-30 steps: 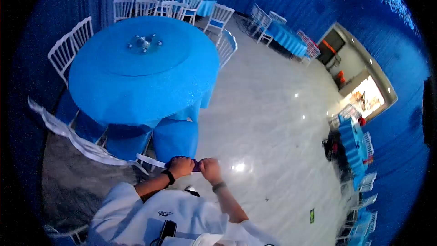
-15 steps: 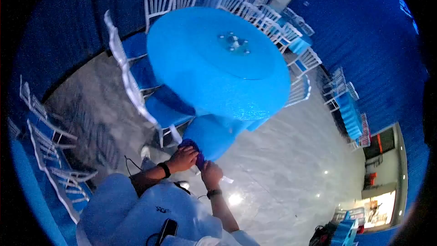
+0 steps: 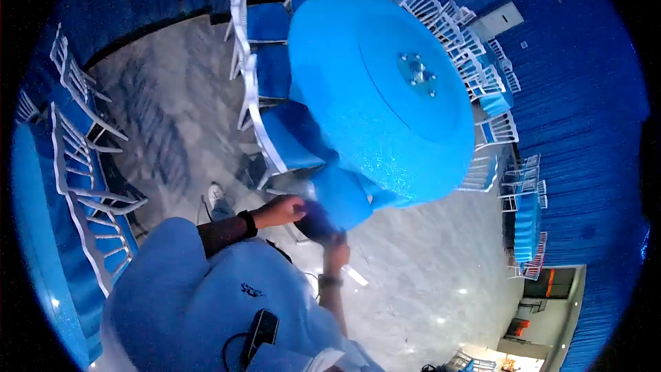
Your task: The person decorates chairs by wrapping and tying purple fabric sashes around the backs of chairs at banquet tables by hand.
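Note:
A dark purple-blue cloth (image 3: pixel 318 223) hangs between my two hands, smeared by motion. My left hand (image 3: pixel 281 211) is closed, its fingers pinching the cloth's left edge. At the cloth's lower right, my right hand (image 3: pixel 336 255) is blurred but looks closed around the edge. Just behind the cloth is a blue chair seat (image 3: pixel 344 196), pushed toward the round table (image 3: pixel 385 131) with its glossy blue cover. A white strip (image 3: pixel 355 275) shows beside my right wrist; what it belongs to cannot be made out.
White chairs with blue seats (image 3: pixel 292 134) line the table's left side. Small glassy items (image 3: pixel 418 74) stand on the tabletop. More white chairs (image 3: pixel 76 158) are at the far left. Blue curtains (image 3: pixel 578 131) surround the grey floor (image 3: pixel 427 269). A shoe (image 3: pixel 216 193) shows below.
The view has swung, shifting the table right and up. The cloth, bunched between my hands before, is now more spread out, and my hands are farther apart.

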Motion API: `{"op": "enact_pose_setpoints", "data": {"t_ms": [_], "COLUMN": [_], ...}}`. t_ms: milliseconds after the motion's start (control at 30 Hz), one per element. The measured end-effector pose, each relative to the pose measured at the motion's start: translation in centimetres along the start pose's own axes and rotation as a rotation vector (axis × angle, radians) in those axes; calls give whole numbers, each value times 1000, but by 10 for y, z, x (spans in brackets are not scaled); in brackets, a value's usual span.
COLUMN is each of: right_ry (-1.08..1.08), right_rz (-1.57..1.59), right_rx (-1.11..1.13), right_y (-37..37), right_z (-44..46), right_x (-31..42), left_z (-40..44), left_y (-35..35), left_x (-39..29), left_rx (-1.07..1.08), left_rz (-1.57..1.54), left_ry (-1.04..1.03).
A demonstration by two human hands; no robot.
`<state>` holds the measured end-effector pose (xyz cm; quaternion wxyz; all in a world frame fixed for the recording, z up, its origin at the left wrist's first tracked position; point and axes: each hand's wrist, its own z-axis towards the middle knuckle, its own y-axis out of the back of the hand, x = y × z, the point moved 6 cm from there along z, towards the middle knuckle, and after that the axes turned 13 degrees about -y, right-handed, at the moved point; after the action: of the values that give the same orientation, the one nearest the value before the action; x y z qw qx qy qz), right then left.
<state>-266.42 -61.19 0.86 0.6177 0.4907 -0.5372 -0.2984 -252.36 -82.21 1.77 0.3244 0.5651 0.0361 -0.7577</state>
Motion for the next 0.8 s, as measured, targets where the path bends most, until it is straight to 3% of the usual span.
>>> {"op": "enact_pose_setpoints", "data": {"t_ms": [67, 100, 133, 200, 233, 333, 400, 467, 500, 633, 733, 767, 800], "right_ry": [7, 149, 155, 232, 397, 567, 580, 645, 725, 852, 876, 878, 894], "right_rz": [-32, 115, 110, 334, 308, 279, 336, 318, 275, 100, 76, 90, 73], "right_rx": [37, 4, 0, 166, 111, -23, 72, 143, 93, -54, 31, 53, 60], "right_y": [3, 11, 16, 15, -1, -33, -62, -88, -99, -123, -131, -130, -135], "right_z": [-1, -3, -2, 0, 5, 7, 18, 18, 13, -2, 2, 2, 1], "right_x": [22, 46, 68, 114, 127, 173, 211, 248, 266, 316, 334, 343, 346], "left_z": [-2, -4, 0, 1, -4, -17, -22, -40, -50, -79, -93, -85, -83], "left_y": [23, 28, 46, 80, 87, 121, 159, 182, 178, 203, 206, 214, 217], "left_x": [4, 20, 16, 16, 33, 69, 77, 111, 138, 142, 162, 147, 141], "left_rx": [129, 39, 32, 37, -30, -95, -61, -93, -80, -211, -518, -374, -395], "left_rz": [-102, -101, -105, -83, -128, -285, -253, -153, -292, -137, -483, -169, -181], "left_ry": [132, 29, 24, 150, 162, 191, 222, 379, 345, 328, 221, 100, 103]}}
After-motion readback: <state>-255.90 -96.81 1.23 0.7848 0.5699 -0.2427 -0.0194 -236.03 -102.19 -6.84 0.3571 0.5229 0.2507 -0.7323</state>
